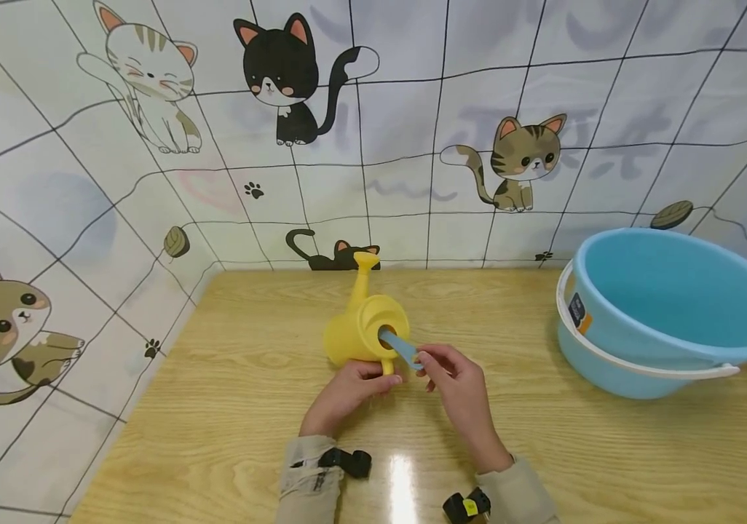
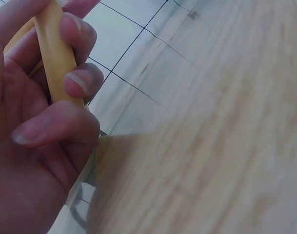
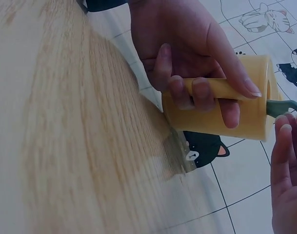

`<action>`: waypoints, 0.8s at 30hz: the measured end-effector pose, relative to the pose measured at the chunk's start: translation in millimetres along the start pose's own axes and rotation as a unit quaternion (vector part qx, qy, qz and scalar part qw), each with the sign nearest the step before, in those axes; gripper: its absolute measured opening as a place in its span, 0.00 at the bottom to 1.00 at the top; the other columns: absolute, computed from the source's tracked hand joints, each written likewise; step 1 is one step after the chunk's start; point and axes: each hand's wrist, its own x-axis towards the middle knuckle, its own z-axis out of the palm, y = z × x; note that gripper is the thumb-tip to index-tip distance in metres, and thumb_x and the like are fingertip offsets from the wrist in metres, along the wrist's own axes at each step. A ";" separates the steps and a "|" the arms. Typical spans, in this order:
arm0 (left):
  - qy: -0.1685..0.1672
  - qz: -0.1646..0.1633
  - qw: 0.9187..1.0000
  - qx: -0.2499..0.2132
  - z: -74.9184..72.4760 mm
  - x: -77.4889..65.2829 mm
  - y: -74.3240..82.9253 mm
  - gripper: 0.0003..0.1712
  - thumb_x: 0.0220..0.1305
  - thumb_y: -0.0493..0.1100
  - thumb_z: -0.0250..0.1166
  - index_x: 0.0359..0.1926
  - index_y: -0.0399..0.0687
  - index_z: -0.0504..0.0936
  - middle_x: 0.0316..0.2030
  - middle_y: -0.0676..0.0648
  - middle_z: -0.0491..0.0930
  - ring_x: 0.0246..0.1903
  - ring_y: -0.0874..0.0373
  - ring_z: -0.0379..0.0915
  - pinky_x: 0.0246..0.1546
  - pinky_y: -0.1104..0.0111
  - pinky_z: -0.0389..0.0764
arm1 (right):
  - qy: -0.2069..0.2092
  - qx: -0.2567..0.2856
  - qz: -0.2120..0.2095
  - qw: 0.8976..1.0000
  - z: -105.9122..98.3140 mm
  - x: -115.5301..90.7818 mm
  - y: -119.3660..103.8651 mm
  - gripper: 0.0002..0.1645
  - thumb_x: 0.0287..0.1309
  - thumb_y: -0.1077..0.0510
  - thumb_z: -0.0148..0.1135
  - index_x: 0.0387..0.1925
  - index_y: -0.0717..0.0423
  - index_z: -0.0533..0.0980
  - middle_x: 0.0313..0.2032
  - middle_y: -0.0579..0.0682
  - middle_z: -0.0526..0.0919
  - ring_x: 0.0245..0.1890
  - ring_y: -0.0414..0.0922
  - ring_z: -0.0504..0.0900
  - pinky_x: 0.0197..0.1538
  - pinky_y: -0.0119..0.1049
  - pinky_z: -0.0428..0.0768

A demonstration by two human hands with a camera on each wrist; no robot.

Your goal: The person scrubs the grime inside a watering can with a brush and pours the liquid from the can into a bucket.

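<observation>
A yellow watering can (image 1: 346, 340) is tilted above the wooden table, its spout toward the back wall and its round opening facing me. My left hand (image 1: 347, 397) grips the can's handle (image 2: 55, 53), fingers curled round it in the left wrist view. A blue tool with a curved handle (image 1: 402, 351) sticks out of the opening; its other end is hidden inside the can. My right hand (image 1: 464, 393) pinches the outer end of that handle between thumb and fingers. In the right wrist view the can's side (image 3: 231, 124) shows beneath the left fingers.
A large light-blue bucket (image 1: 649, 382) with a white carrying handle (image 1: 635, 369) stands on the right of the table (image 1: 242, 451). Behind and to the left hangs a wall covering (image 1: 400, 124) with printed cats and grid lines.
</observation>
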 end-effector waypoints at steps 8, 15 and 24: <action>0.001 0.005 1.000 0.010 0.1 1.0 -1.6 0.19 0.54 0.55 0.63 0.31 0.43 0.83 0.20 0.49 0.71 0.22 0.57 0.62 0.23 0.68 0.65 | -0.044 -0.035 -0.041 0.998 -2.3 -2.8 -3.8 0.13 0.54 0.56 0.60 0.41 0.57 0.77 0.37 0.49 0.78 0.25 0.45 0.78 0.30 0.41 0.77; -0.006 -0.003 1.000 -0.006 -0.2 -0.2 6.6 0.18 0.55 0.52 0.63 0.34 0.40 0.83 0.21 0.45 0.71 0.23 0.59 0.62 0.24 0.69 0.65 | -0.041 -0.011 -0.034 0.999 -9.2 0.7 -6.1 0.11 0.57 0.59 0.58 0.41 0.59 0.76 0.35 0.54 0.76 0.25 0.45 0.76 0.30 0.37 0.77; -0.015 -0.014 1.000 -0.016 -1.3 -7.8 27.3 0.20 0.56 0.50 0.62 0.36 0.35 0.82 0.30 0.31 0.73 0.28 0.48 0.64 0.27 0.68 0.67 | 0.005 0.002 -0.017 1.000 -23.6 8.4 -4.7 0.11 0.57 0.59 0.57 0.41 0.60 0.76 0.33 0.56 0.77 0.28 0.45 0.76 0.29 0.37 0.76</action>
